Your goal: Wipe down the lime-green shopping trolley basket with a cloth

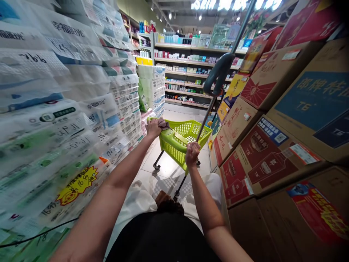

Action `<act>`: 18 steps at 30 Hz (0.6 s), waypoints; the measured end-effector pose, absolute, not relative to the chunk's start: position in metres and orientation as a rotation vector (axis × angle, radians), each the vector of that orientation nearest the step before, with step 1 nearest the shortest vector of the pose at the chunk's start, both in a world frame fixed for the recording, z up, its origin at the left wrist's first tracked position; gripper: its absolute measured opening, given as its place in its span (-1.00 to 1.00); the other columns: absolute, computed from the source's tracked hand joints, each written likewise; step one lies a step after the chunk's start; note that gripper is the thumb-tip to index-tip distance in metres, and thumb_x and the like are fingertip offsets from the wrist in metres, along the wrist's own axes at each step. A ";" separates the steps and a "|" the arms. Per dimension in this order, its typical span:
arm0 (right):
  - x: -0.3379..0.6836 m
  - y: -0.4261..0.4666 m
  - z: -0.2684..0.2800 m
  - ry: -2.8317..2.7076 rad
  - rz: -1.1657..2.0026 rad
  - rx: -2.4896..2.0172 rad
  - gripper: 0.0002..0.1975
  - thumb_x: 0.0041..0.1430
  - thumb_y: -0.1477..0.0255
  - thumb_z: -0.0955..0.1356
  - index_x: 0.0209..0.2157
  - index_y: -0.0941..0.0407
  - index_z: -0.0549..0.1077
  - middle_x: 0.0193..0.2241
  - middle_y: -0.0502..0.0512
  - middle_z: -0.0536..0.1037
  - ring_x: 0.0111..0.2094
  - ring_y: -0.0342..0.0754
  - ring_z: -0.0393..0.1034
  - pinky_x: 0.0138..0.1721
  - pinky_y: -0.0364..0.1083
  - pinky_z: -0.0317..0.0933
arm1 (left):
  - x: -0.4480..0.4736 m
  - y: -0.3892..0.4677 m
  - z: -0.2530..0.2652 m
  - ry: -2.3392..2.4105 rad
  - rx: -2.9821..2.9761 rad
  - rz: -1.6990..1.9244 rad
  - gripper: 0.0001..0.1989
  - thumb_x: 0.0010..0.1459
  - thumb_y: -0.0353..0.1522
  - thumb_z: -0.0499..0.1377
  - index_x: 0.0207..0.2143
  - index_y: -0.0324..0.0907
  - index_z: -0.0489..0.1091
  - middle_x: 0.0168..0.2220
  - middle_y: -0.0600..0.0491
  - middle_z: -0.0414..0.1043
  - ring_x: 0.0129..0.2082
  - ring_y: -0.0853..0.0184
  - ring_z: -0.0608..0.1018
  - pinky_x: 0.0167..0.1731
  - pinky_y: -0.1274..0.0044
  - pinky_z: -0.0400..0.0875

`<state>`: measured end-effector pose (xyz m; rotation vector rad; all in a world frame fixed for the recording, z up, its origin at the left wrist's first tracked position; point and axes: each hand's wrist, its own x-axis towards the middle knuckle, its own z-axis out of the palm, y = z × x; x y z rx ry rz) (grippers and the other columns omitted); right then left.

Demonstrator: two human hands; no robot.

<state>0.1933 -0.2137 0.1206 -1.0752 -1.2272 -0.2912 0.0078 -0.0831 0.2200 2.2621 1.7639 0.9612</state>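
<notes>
A bright green plastic shopping cart [178, 154] on thin legs with casters stands upright in front of me, its basket perforated. My left hand [153, 128] is closed at the left end of the cart's handle, with a crumpled mauve-grey cloth [163, 124] bunched against its fingers. My right hand [192, 153] is wrapped round a long metal pole [206, 118] at the right side of the cart. The pole leans up and to the right, with a dark hooked plastic piece [219, 72] partway along it. Whether this hand also grips the handle is hidden.
Tall stacks of wrapped tissue packs [89, 105] line the left side. Cardboard boxes [269, 149] are piled close on the right. Shelves of small goods [188, 69] stand across the far end, beyond the tiled floor [148, 160]. A thin black cord [40, 233] hangs at lower left.
</notes>
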 end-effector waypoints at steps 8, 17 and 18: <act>0.195 -0.216 0.119 -1.247 -0.306 -1.077 -0.65 0.41 0.35 0.15 -0.50 0.02 0.27 -0.52 0.00 0.40 -0.36 -0.01 0.32 -0.16 0.01 0.16 | 0.009 -0.087 0.227 1.476 2.527 0.782 -0.54 0.19 -0.47 0.08 0.11 -0.14 0.52 0.12 -0.09 0.49 0.16 0.04 0.42 0.20 0.16 0.22; 0.194 -0.218 0.119 -1.214 -0.298 -1.101 -0.63 0.43 0.35 0.13 -0.50 0.03 0.28 -0.52 0.01 0.42 -0.36 0.00 0.32 -0.13 0.03 0.15 | 0.011 -0.072 0.240 1.368 2.583 0.657 -0.50 0.08 -0.51 0.15 0.06 -0.08 0.57 0.16 -0.04 0.51 0.17 0.04 0.48 0.23 0.18 0.26; 0.194 -0.218 0.119 -1.214 -0.296 -1.089 -0.63 0.43 0.35 0.14 -0.50 0.03 0.28 -0.52 0.01 0.42 -0.36 0.00 0.32 -0.14 0.03 0.14 | 0.012 -0.072 0.241 1.362 2.587 0.632 -0.49 0.08 -0.50 0.15 0.08 -0.06 0.57 0.15 -0.03 0.52 0.16 0.04 0.49 0.22 0.19 0.27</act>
